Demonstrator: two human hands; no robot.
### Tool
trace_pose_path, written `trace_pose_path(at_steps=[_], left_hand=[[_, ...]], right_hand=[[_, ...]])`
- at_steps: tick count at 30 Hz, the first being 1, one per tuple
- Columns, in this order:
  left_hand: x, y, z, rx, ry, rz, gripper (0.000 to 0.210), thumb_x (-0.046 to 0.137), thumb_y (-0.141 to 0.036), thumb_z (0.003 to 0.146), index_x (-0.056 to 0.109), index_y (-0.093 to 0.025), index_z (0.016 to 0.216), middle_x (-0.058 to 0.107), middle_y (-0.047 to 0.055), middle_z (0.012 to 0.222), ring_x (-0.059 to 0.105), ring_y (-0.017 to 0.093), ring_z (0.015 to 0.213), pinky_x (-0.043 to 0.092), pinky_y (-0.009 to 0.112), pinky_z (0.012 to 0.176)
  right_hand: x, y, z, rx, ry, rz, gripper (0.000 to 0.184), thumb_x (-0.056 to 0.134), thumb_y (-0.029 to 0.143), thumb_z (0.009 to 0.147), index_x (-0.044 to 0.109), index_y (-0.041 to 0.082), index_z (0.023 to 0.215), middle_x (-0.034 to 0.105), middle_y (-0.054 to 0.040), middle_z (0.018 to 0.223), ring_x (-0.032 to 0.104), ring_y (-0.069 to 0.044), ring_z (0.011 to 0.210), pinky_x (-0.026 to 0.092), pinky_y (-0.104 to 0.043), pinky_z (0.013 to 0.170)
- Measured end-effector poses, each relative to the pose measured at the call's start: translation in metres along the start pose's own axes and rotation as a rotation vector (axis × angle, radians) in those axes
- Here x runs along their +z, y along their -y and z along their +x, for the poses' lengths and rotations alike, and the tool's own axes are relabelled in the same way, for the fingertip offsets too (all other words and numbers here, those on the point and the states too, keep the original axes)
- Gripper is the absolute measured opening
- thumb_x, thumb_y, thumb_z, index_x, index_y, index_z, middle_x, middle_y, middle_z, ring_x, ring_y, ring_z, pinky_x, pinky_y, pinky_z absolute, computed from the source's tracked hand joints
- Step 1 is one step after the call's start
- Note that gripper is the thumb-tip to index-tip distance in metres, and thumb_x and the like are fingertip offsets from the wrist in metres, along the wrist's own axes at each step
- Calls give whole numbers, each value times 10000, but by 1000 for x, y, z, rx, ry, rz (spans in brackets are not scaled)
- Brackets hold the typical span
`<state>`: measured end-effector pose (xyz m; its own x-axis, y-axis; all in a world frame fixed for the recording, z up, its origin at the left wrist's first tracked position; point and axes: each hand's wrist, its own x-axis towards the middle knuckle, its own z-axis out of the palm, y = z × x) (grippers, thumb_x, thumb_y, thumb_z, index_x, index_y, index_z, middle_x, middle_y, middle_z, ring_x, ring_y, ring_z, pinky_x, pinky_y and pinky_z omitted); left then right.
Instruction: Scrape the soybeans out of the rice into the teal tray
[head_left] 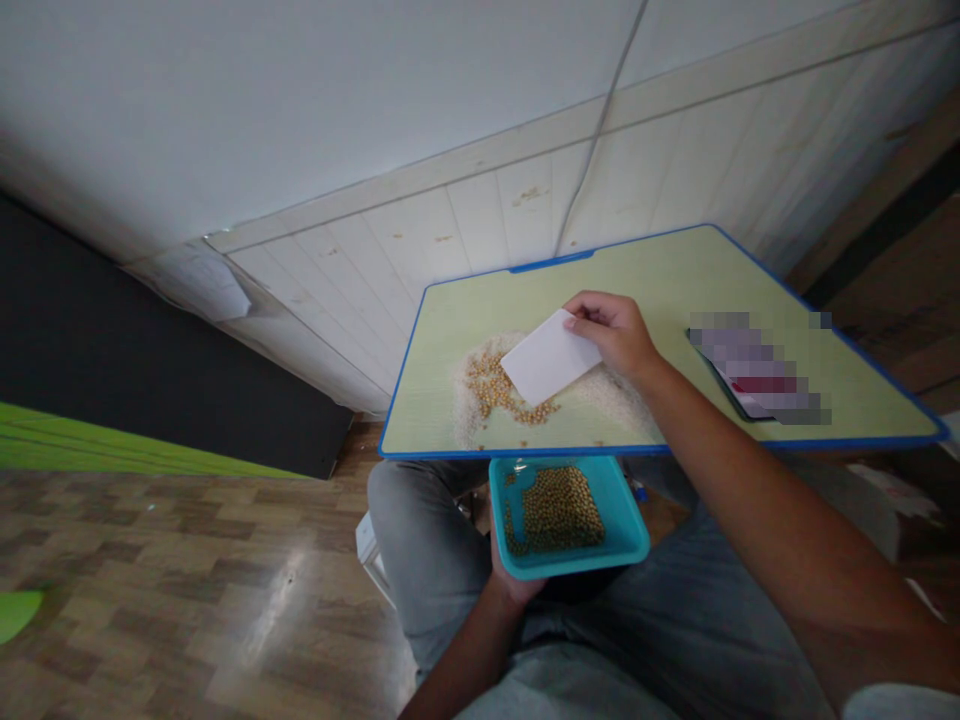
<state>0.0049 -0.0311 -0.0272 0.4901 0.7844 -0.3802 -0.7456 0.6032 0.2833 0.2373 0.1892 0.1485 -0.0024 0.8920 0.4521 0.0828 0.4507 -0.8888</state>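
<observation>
My right hand (615, 328) pinches a blank white card (549, 362) by its upper right edge, fingers closed. The card slants over the table, its left corner beside a patch of yellow soybeans (489, 385). Whitish small grains, rice-like, (626, 398) lie spread around the beans and under the card's right side. Below the table's near edge, my left hand (519, 585) supports a turquoise plastic basket (628, 520) from its near left side and underneath; some fingers are hidden. Many more soybeans (564, 508) cover the basket's bottom.
The small yellow-green table (667, 275) has a blue rim and stands near the panelled wall (480, 225). A pixelated flat object (757, 370) lies at its right. My knees are under the table, and a dark panel (150, 340) stands at the left.
</observation>
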Motion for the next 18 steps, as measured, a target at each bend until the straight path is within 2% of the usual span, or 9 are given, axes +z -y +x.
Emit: trace_pose_path(at_steps=[6,11,15,18], left_hand=[[7,-1,-1,-12,-10,-20,967,13,-640,1132,915,-296,1189,893,-32,1269,828,179,1231,647,270,982],[12,-1,-1,-14,-45,-20,997,-12,-618,1136,934,-306,1104,908,-43,1201,843,161,1176,650,244,869],[15,-1,-2,-13,-73,-18,995,-6,-629,1133,932,-296,1117,907,-25,1216,842,185,1186,650,295,981],[16,-1,-3,-13,-59,-17,955,42,-646,1135,923,-278,1161,904,1,1241,838,194,1194,642,298,997]], right_hand=[[3,-4,1,-34,-159,6,88,757,306,755,703,237,763,602,22,703,513,-164,670,368,-313,658],[4,-7,2,-36,-120,-35,82,752,309,768,712,237,769,633,17,715,538,-170,685,379,-313,654],[4,-9,2,-69,-184,-40,119,779,344,799,730,236,800,625,14,721,559,-169,698,382,-296,623],[6,-10,1,-79,-200,-60,167,820,385,811,767,234,859,694,-7,796,626,-184,760,432,-288,629]])
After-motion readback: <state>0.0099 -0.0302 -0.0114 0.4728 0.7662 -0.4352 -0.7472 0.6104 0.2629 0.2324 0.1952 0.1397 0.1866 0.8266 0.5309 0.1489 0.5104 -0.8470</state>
